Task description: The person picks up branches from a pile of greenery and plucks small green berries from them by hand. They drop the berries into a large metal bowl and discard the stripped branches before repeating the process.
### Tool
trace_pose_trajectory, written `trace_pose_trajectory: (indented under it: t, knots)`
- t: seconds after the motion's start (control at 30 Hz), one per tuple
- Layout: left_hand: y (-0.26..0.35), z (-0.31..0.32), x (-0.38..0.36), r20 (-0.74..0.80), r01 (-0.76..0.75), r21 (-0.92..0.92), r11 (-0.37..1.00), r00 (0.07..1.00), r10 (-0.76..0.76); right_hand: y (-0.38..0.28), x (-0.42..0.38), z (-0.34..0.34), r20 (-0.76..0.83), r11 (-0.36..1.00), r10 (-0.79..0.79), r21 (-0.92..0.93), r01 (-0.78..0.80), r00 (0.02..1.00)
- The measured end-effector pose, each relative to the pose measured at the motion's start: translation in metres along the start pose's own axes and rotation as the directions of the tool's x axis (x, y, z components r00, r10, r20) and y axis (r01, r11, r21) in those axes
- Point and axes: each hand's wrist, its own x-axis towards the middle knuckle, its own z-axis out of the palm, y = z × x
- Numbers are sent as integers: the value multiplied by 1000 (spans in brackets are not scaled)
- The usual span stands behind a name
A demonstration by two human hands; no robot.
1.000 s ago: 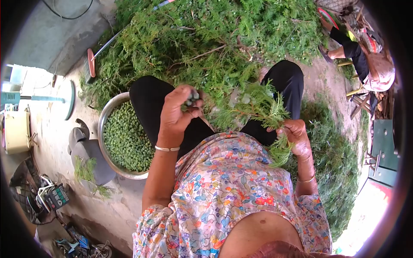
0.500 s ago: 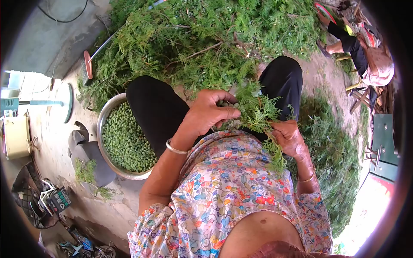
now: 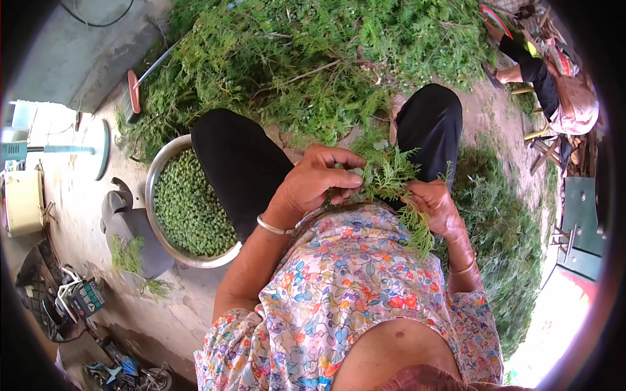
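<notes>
My right hand (image 3: 433, 205) is closed on the stem of a leafy conifer sprig (image 3: 394, 174), with a length of foliage hanging below the fist. At the sprig's left side, my left hand (image 3: 323, 179) has its fingers curled and closed around small green cones, partly hidden by the thumb and fingers. Both hands work just above my lap, between my knees in black trousers. Beside my left knee stands a metal basin (image 3: 155, 225) filled with small green cones (image 3: 192, 205).
A heap of cut conifer branches (image 3: 280, 72) lies ahead, and more greenery (image 3: 499, 234) spreads at my right. A grey object (image 3: 140, 244) with sprigs on it stands left of the basin. Another person (image 3: 561, 98) sits at the upper right.
My left hand has shifted slightly right and down, its fingertips nearer the sprig. My right hand keeps its hold, drawn slightly left. The basin and branch heap look unchanged.
</notes>
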Motion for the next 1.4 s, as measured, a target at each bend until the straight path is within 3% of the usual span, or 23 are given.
trace_pose_trajectory:
  t: [0.13,0.23,0.3,0.33,0.43,0.5,0.53,0.6,0.63,0.67,0.7,0.73,0.8,0.9,0.93,0.97,1.03,1.1,1.17,1.27,1.33,1.37,1.4]
  knots:
    - [-4,-4,1,-122,-121,2,993,985,120,1,-2,-3,16,999,30,-15,-30,999]
    - [-2,-8,-4,-241,-238,179,954,930,277,-7,-4,-4,-26,997,81,-16,-81,996]
    - [9,-13,-10,-395,-302,224,927,841,369,1,-9,-5,-107,993,114,7,-114,988]
    - [17,-17,-15,-481,-392,134,910,777,405,4,-10,-8,-105,994,113,7,-113,988]
    - [47,-46,-51,-589,-533,118,838,641,492,12,-17,-13,-173,986,162,57,-154,972]
    - [59,-68,-80,-642,-519,329,789,490,590,17,-19,-15,-172,975,206,115,-188,963]
    - [61,-81,-96,-643,-516,334,789,488,591,19,-19,-14,-170,960,248,174,-219,954]
    - [59,-114,-126,-653,-379,594,709,287,701,15,-14,-10,-180,957,222,228,-178,958]
    - [53,-136,-140,-652,-376,598,707,284,703,11,-11,-8,-195,951,200,275,-142,960]
    - [45,-159,-153,-529,76,846,527,232,816,9,-9,-7,-209,942,180,319,-107,961]
    - [40,-170,-160,-374,513,835,201,259,891,9,-7,-5,-208,942,176,320,-103,962]
    - [41,-168,-162,-374,513,834,202,257,891,9,-5,-5,-209,931,152,358,-69,966]
    - [44,-161,-167,-316,768,641,10,252,915,8,-3,-4,-206,918,126,394,-36,970]
    - [51,-142,-154,-269,664,740,111,140,953,8,0,-1,-177,844,217,529,-94,960]
    - [54,-128,-145,-256,588,793,160,84,963,11,2,0,-210,867,125,498,-4,970]
    - [56,-114,-134,-337,504,838,209,175,925,12,3,1,-239,882,31,463,86,970]
    - [51,-77,-102,-507,114,838,533,523,685,9,3,-1,-200,850,69,524,47,977]
    - [34,-48,-68,-266,-53,872,486,784,562,8,5,0,-163,813,106,582,9,981]
    - [6,-35,-32,-58,-258,805,534,862,503,7,6,2,-199,762,87,644,63,976]
    - [-14,-15,2,-81,-206,687,697,931,355,3,4,-4,-139,764,112,645,4,984]
    - [-8,18,15,-235,-368,91,925,895,379,5,4,-3,-143,744,96,668,24,985]
    - [-6,17,17,-232,-368,92,925,896,379,7,3,-3,-129,734,78,679,31,989]
    - [-3,14,20,-103,-375,81,923,918,382,8,2,-3,-115,723,59,690,37,992]
